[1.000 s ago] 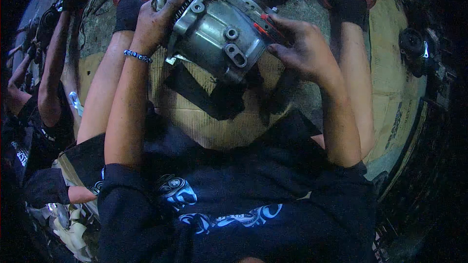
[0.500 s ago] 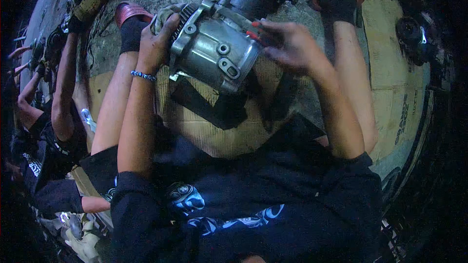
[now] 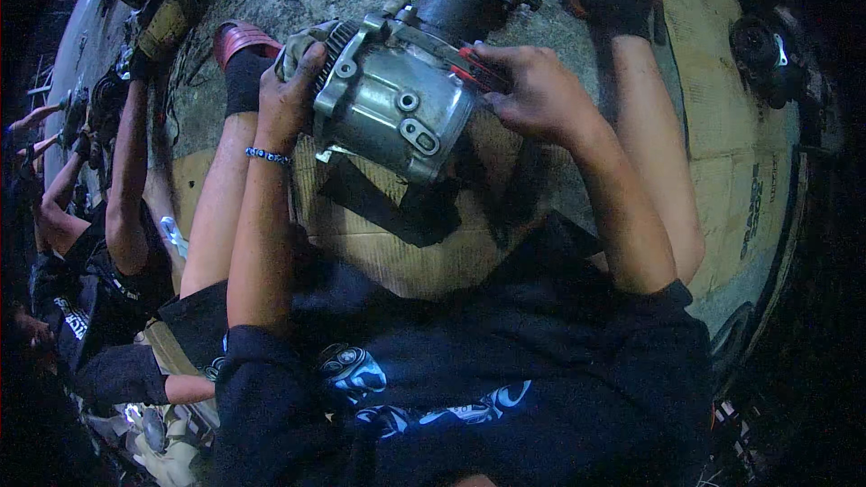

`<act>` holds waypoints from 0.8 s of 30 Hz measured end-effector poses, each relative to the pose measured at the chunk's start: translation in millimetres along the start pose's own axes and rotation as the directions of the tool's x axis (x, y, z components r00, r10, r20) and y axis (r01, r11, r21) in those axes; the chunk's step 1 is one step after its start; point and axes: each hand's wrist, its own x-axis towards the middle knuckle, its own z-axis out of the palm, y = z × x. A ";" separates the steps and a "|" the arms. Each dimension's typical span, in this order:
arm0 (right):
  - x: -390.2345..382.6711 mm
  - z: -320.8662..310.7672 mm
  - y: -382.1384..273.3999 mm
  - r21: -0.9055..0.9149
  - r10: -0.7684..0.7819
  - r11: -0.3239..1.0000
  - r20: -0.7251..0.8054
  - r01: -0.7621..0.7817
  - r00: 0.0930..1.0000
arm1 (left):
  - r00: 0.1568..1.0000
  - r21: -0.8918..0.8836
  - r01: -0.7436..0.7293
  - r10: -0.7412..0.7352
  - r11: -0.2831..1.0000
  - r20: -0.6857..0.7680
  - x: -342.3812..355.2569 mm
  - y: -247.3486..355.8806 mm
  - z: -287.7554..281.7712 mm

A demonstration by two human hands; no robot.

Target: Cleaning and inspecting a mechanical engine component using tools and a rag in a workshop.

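A silver cast-metal housing (image 3: 383, 113) with bolt bosses and ports is tilted on its side between my legs. A toothed gear (image 3: 336, 50) sits at its left end. My left hand (image 3: 293, 72) is wrapped around that gear end, the thumb on top. My right hand (image 3: 537, 90) is closed on the red handles of a tool, probably pliers (image 3: 469, 68), at the housing's upper right edge. The tool's metal part lies along the housing's upper side; its tip is hard to make out. Right behind stands a dark cylindrical part (image 3: 460, 4) with a metal top.
Cardboard (image 3: 388, 248) lies under the housing, with a black cloth-like piece (image 3: 388, 207) on it. My red shoes (image 3: 248, 41) flank the work. A co-worker's arms (image 3: 126, 162) are at the left. A dark round part (image 3: 758, 45) rests on cardboard at the right.
My right hand was blurred with its fingers looser; now it is closed around the red handles. The housing has shifted slightly, and my left hand keeps its hold.
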 end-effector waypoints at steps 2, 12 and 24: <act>-2.8 6.1 5.5 0.034 -0.016 0.999 -0.024 0.017 1.000 | 0.996 0.038 -0.084 0.084 0.996 0.010 0.6 0.7 1.7; 3.3 -0.8 3.7 0.049 -0.036 0.998 0.070 0.033 0.997 | 0.998 0.042 -0.065 0.066 0.997 -0.024 -4.5 4.6 7.5; -3.1 -4.4 -2.3 -0.045 -0.026 0.999 -0.017 0.025 1.000 | 1.000 -0.008 0.002 -0.003 1.000 -0.022 0.7 -10.3 0.4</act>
